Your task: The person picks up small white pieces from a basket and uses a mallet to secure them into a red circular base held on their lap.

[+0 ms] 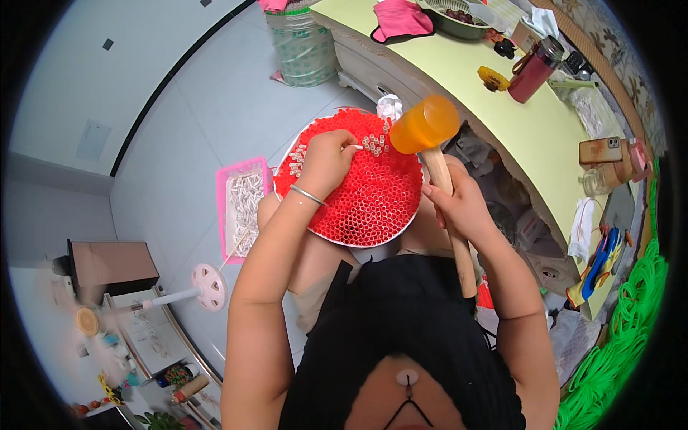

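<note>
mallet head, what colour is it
Translucent orange mallet head on a pale wooden handle, held in the right hand; head view.

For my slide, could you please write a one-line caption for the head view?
Left hand places a small white piece on a round red honeycomb tray while right hand raises an orange-headed mallet.

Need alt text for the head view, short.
Seen from above, a seated person's left hand presses a small white stick into a round red tray of tubes on their lap, while the right hand raises an orange mallet. A pink basket of white sticks sits on the floor.
</note>
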Motion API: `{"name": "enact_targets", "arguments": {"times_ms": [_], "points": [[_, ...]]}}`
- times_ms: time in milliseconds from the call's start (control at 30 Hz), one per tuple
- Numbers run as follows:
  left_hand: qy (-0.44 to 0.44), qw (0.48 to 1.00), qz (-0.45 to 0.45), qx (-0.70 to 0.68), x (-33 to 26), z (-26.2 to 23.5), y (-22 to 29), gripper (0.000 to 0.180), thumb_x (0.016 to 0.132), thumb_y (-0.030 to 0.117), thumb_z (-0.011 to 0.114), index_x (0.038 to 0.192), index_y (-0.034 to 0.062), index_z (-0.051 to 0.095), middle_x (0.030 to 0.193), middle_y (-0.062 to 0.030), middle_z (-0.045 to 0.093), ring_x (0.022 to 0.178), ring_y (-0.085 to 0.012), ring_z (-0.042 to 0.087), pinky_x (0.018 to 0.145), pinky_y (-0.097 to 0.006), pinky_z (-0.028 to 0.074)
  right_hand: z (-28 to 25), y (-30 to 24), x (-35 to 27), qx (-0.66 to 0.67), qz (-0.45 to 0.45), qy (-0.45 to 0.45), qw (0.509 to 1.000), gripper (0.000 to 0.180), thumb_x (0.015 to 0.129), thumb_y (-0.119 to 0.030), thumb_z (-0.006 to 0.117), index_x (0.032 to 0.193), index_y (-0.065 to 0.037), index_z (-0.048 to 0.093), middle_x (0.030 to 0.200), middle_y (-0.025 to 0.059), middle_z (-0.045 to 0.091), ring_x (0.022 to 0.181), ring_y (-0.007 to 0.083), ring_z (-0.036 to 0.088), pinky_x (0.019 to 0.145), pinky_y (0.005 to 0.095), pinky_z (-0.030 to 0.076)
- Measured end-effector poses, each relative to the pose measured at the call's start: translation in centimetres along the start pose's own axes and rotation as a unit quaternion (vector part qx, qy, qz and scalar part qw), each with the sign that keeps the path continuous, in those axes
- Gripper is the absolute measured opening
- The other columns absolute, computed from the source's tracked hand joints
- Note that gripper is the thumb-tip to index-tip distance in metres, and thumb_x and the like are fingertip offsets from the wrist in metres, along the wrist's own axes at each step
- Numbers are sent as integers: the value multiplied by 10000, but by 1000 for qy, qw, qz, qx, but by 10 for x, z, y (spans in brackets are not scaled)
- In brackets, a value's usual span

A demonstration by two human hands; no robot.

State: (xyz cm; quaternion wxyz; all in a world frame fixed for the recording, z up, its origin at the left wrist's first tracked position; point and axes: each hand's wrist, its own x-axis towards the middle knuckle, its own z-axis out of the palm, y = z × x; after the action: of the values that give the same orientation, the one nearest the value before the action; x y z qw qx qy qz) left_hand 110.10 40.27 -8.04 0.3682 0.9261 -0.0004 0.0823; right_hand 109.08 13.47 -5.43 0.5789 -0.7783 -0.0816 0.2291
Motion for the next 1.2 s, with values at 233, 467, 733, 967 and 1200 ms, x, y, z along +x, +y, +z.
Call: {"name": "enact_targets", "arguments": {"times_ms": [233, 467, 733, 967, 1200], "points": [[-54, 966, 116, 226, 15, 8, 7, 109, 784, 85, 644, 811, -18, 666, 788, -197, 657, 743, -368, 635, 696, -450, 508, -4, 8, -10, 83, 57, -17, 995, 278, 909, -163, 644, 1060, 35, 520, 715, 43, 573, 426, 94, 501, 386, 233, 398], [-74, 958, 93, 262, 24, 14, 11, 150, 778, 130, 664, 754, -18, 664, 751, -206, 641, 722, -372, 626, 695, -458, 502, 7, 3, -8, 70, 25, -45, 996, 276, 902, -179, 646, 1038, 28, 525, 686, 39, 562, 422, 99, 505, 391, 237, 403], [-51, 786, -279, -549, -1, -34, -20, 188, 883, 10, 563, 1040, -92, 564, 916, -179, 625, 630, -138, 524, 490, -222, 412, 20, -62, 7, -141, -189, -12, 972, 371, 851, -308, 674, 1023, -1, 560, 636, 103, 602, 549, 195, 651, 538, 321, 489], [0, 680, -309, -665, -22, -44, -28, 222, 901, -46, 456, 1099, -146, 458, 1095, -374, 556, 641, -169, 552, 431, -202, 389, 18, -43, 26, -358, -112, -23, 927, 349, 845, -269, 668, 958, 30, 528, 790, 228, 636, 774, 424, 630, 690, 473, 488], [-13, 591, -345, -729, -21, -29, -16, 220, 917, -11, 500, 1099, -130, 473, 1192, -377, 515, 875, -217, 604, 570, -241, 457, 2, 14, 10, -175, -118, 45, 976, 337, 830, -247, 705, 944, 34, 557, 713, 135, 597, 609, 323, 572, 581, 400, 459]]}}
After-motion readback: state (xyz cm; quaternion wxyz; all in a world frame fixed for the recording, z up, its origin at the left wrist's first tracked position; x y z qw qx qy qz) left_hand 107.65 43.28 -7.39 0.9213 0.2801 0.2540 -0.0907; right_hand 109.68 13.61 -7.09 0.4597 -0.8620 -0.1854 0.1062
